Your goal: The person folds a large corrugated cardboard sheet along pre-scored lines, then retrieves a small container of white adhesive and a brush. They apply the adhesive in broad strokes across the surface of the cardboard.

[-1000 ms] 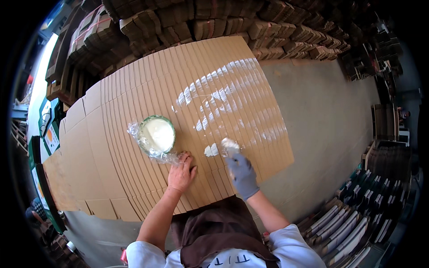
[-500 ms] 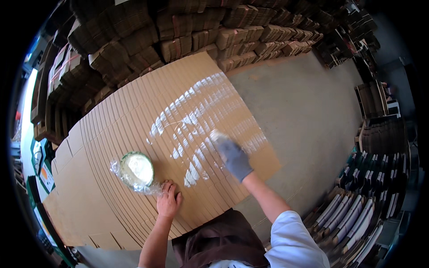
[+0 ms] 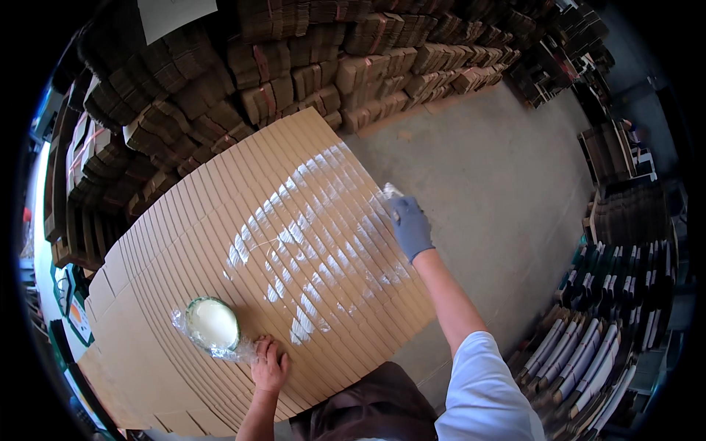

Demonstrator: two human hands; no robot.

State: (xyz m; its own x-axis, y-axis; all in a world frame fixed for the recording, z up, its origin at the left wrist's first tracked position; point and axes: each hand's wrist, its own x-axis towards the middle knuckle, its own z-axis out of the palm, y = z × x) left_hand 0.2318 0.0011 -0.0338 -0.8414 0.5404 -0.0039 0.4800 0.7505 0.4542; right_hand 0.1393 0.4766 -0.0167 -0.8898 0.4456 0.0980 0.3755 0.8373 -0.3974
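Observation:
A fan of overlapping cardboard sheets (image 3: 173, 242) spreads out in front of me, with thin strips showing along their edges. Broad streaks of white paste (image 3: 294, 234) run across the right part of them. My right hand (image 3: 412, 226), in a grey glove, is closed round a whitish brush (image 3: 392, 191) at the sheets' right edge; the fingers hide most of it. Bare, my left hand (image 3: 270, 367) lies on the cardboard, fingers stretched out, beside a green-rimmed bowl (image 3: 188, 314) of white paste. Clear plastic wrap (image 3: 232, 354) hangs round the bowl and reaches my left fingertips.
Tied stacks of brown cardboard (image 3: 272, 70) form a wall at the far side. Bundles of sheets with white edges (image 3: 562, 360) stand at the near right. Grey concrete floor (image 3: 485, 191) lies between them. A green-framed object (image 3: 77, 316) is at the left edge.
My right hand has swept right and away from me with the brush, to the cardboard's right edge. My left hand stays beside the bowl. The view has shifted slightly.

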